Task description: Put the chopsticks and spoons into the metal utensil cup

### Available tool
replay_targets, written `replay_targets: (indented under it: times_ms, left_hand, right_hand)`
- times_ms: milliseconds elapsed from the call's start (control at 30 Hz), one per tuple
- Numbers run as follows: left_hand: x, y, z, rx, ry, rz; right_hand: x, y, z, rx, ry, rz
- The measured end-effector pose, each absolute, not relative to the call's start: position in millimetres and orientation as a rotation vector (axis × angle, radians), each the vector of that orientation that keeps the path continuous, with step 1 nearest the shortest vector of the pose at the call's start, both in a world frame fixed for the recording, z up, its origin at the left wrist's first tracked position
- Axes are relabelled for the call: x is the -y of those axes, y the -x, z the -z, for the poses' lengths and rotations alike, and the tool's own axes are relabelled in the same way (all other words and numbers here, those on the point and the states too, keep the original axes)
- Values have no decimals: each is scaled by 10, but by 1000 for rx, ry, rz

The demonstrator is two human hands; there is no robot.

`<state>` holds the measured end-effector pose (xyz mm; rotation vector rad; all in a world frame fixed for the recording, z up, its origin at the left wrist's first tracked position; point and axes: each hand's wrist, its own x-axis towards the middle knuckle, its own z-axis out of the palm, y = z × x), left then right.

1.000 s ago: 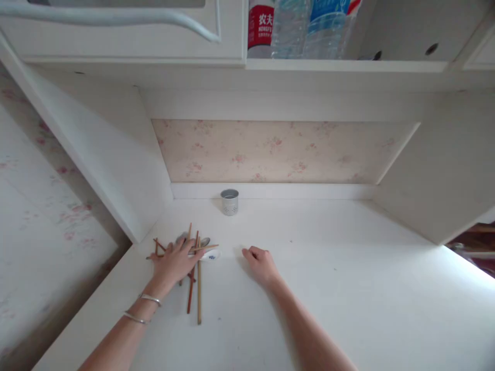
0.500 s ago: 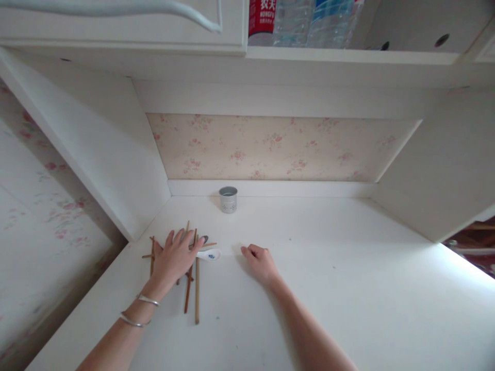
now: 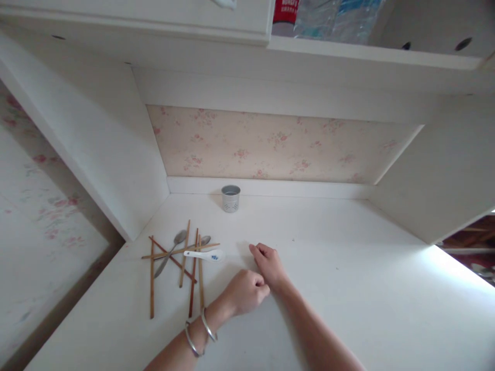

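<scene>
The left hand [image 3: 245, 292] has come off the heap of chopsticks [image 3: 152, 288] and spoons and now sits beside the right wrist, seemingly touching it. From where I stand, its fingers are curled in and pressed together, with nothing visible in them. The right hand [image 3: 268, 263] rests on the white table [image 3: 348, 304] in a loose fist, fingers folded, thumb side up. Two silver bangles [image 3: 209, 325] circle the left wrist.

The chopsticks lie crisscrossed on the left part of the table, some reddish, some paler. Two metal spoons [image 3: 180, 237] are among them, and a white spoon [image 3: 204, 255] with a small blue pattern lies across some of the sticks. Behind them, near the back edge, a grey cup [image 3: 231, 202] with small holes stands upright.

On the shelf above, a red label [image 3: 286, 9] reads "NONGFU", its top cut off; the smaller characters under it are unreadable. Clear bottles [image 3: 317, 20] stand beside it, with some blue labelling.
</scene>
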<state>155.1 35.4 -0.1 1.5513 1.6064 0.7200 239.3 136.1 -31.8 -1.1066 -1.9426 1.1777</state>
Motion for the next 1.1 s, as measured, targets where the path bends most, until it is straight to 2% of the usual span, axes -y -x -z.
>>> replay_targets:
  times_ms: [233,433,600,833,1100]
  left_hand:
    - [-328,-1535,-27,-1659,-1613,-695]
    - [-314,-1518,-47,-1708,-1674,-599]
    - [-298,-1467,-76,-1638,-1628,-643]
    - [-308,-1484,-53,-1636,-1642,-661]
    - [-325,-1494,-57,-1641,-1642,-665]
  right_hand:
    - [-1583,-2032,1,2102,1123,-1248]
    - [-2037,-1356,-532,2559,1128,-600]
    - [-2313,-1055,-599,2568,1251,-497]
    - [-2288,-1243,-535,2499,1262,-400]
    - [-1957,-1943,-672,2449,1150,-436]
